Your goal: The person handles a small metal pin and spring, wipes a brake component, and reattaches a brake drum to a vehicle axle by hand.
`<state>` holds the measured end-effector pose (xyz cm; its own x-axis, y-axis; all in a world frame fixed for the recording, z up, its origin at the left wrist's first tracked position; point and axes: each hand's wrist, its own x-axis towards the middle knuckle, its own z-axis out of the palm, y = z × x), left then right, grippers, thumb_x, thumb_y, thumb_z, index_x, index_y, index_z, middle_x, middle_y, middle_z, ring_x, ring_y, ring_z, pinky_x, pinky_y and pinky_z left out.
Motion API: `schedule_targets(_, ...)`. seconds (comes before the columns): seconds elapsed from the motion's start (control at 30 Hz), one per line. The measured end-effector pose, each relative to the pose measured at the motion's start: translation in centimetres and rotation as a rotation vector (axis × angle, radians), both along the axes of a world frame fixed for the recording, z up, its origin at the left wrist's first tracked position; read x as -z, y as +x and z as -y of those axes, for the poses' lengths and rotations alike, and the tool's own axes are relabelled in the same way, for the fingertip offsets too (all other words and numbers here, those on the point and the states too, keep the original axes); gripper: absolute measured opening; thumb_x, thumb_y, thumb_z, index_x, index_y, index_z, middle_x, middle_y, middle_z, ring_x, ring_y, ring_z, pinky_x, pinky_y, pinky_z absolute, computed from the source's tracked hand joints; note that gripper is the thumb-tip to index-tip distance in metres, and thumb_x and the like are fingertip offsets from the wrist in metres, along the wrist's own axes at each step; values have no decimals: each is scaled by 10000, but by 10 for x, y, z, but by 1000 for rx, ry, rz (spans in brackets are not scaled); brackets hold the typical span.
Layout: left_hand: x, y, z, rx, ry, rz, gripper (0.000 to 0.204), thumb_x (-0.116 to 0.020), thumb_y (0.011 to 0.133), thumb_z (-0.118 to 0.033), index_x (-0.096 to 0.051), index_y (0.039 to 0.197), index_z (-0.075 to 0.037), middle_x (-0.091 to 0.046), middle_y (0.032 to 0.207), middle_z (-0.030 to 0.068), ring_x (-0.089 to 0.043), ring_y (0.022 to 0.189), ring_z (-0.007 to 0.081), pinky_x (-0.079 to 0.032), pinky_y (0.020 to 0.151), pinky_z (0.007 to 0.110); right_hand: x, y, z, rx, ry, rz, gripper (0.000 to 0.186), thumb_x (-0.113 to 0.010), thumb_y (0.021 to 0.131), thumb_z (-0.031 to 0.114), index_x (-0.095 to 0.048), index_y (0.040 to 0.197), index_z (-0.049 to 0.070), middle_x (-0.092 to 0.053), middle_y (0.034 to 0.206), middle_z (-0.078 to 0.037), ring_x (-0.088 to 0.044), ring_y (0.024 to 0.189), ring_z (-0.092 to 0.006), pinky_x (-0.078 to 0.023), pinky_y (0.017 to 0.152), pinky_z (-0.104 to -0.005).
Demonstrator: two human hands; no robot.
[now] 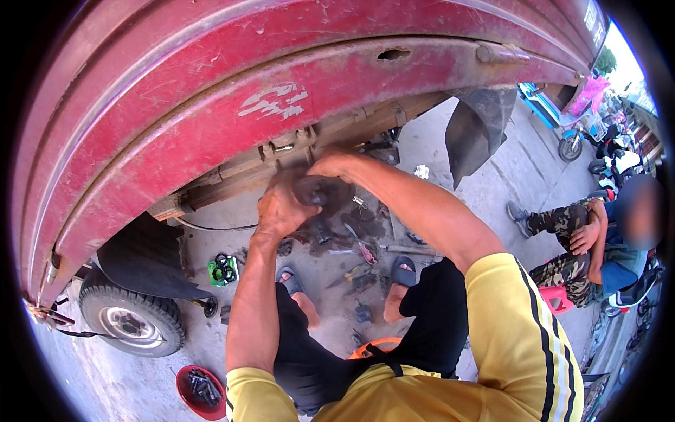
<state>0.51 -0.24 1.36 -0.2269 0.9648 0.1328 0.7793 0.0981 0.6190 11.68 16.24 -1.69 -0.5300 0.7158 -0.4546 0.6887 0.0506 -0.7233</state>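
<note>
Under the red truck body: both hands up at a dark round part [325, 191].
Left hand [281, 208]: clamped on the part's left side.
Right hand [336, 164]: fingers curled over its top edge.
Part: held against the frame rail [281, 156], apparently not yet fixed.
Ground below: loose tools [358, 253], green tray [223, 270], red bowl of bolts [200, 391].
Left to do: likely fastening.

Concrete ground [492, 176] under you, grey, stained. Between your sandalled feet: scattered hand tools [355, 264] and dark metal parts. To your left: green tray [223, 270] holding black rings; red bowl [200, 391] filled with bolts, nearer you. Small wheel [131, 320] stands on ground at far left. White scrap [422, 171] lies farther off.
</note>
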Motion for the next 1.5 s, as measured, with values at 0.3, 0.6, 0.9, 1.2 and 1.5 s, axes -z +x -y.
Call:
schedule_targets(0.3, -7, -2, -4, 32, -101, 59, 816, -894, 569, -261, -580, 1289, -39, -702, 1094, 184, -661, 1066, 344, -495, 947, 417, 31, -3, -29, -38, -225, -58, 407, -836, 702, 289, -725, 970, 5, -705, 958, -94, -672, 797, -230, -551, 653, -403)
schedule_targets(0.6, -4, -1, -3, 12, -70, -4, 837, -893, 575, -248, -558, 1313, -40, -693, 1122, 187, -650, 1091, 342, -487, 963, 416, -9, 2, -14, -89, -207, -29, 280, -767, 794, 197, -719, 971, -14, -708, 908, -83, -667, 754, -195, -546, 647, -377)
schedule_targets(0.9, -5, -1, -3, 8, -61, 52, 849, -894, 567, -231, -552, 1320, -37, -683, 1151, 190, -642, 1111, 341, -482, 976, 407, -16, -7, -10, -73, -213, -28, 416, -834, 685, 156, -699, 1011, -65, -709, 977, -167, -692, 833, -295, -572, 684, -454)
schedule_targets(1.2, -5, 1, -4, 9, -58, 45, 864, -894, 563, -225, -541, 1326, -28, -674, 1176, 190, -637, 1122, 339, -480, 981, 405, 6, -8, -17, -39, -400, -41, 379, -848, 673, 155, -710, 970, -37, -719, 946, -155, -705, 772, -292, -589, 667, -449)
schedule_targets(1.5, -9, -1, -5, 30, -94, 88, 866, -891, 558, -219, -541, 1326, -25, -687, 1147, 197, -645, 1106, 348, -483, 965, 411, -10, -1, -17, -109, -437, -97, 365, -821, 733, 183, -715, 1014, -26, -715, 1001, -131, -694, 831, -261, -578, 728, -419)
